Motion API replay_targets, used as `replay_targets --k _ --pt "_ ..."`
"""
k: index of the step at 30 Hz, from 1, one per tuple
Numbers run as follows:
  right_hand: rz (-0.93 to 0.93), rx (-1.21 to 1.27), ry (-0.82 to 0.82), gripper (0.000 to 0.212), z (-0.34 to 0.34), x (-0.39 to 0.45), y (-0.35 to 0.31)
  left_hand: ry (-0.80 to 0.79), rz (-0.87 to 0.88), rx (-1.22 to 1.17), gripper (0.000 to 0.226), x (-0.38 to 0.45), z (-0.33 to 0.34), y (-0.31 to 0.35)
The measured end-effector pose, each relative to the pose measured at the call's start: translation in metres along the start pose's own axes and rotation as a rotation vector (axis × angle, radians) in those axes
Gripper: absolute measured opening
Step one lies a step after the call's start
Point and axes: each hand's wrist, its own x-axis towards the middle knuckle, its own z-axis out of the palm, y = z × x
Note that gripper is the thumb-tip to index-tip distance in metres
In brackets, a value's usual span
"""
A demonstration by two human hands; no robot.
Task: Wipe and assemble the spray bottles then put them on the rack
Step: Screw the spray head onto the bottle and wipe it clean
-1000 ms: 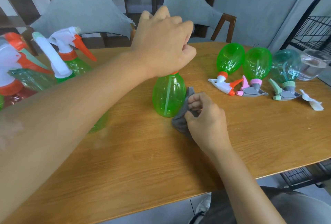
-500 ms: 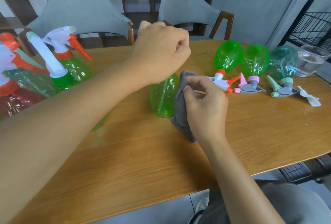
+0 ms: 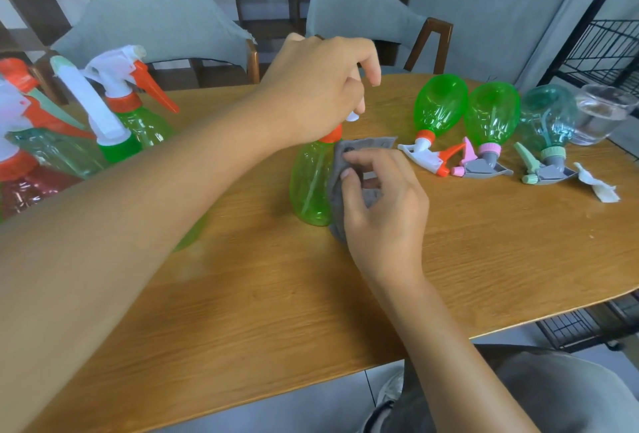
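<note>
Head view: wiping step. Left hand (image 3: 318, 86) grips green bottle's (image 3: 311, 183) sprayer top; right hand (image 3: 380, 208) pinches grey cloth (image 3: 340, 163) at bottle's 3 o'clock. Next, likely racking.

Your left hand (image 3: 321, 86) covers the spray head of the green bottle (image 3: 309, 183), so you can't see its trigger. The grey cloth (image 3: 345, 169) hides the bottle's right side. At the far left, a red bottle (image 3: 20, 187) is cut off by the edge, and your forearm hides its base.
</note>
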Motion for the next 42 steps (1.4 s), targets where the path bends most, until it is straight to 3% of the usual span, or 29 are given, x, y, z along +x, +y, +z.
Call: replay_targets --k 5,18,22,32,37,42 --pt "0.117 0.062 -0.098 0.014 -0.003 0.008 0.000 -0.052 0.018 -0.075 0.043 -0.003 -0.007 -0.001" --pt "0.305 -0.130 -0.396 0.035 -0.020 -0.015 0.024 -0.086 -0.032 -0.100 0.049 -0.002 -0.007 -0.002" --pt "0.312 -0.116 -0.361 0.036 -0.021 -0.013 0.022 -0.143 -0.002 -0.046 0.050 0.002 -0.011 -0.004" --pt "0.265 0.084 -0.030 0.030 -0.012 0.005 -0.004 -0.185 -0.041 -0.075 0.055 0.011 -0.004 -0.005" --pt "0.245 0.084 0.002 0.022 -0.008 0.008 -0.009 -0.113 -0.033 -0.022 0.049 0.011 0.004 0.000" --pt "0.086 -0.053 0.013 0.019 -0.003 0.000 -0.014 -0.086 -0.033 0.011 0.047 0.009 0.004 -0.003"
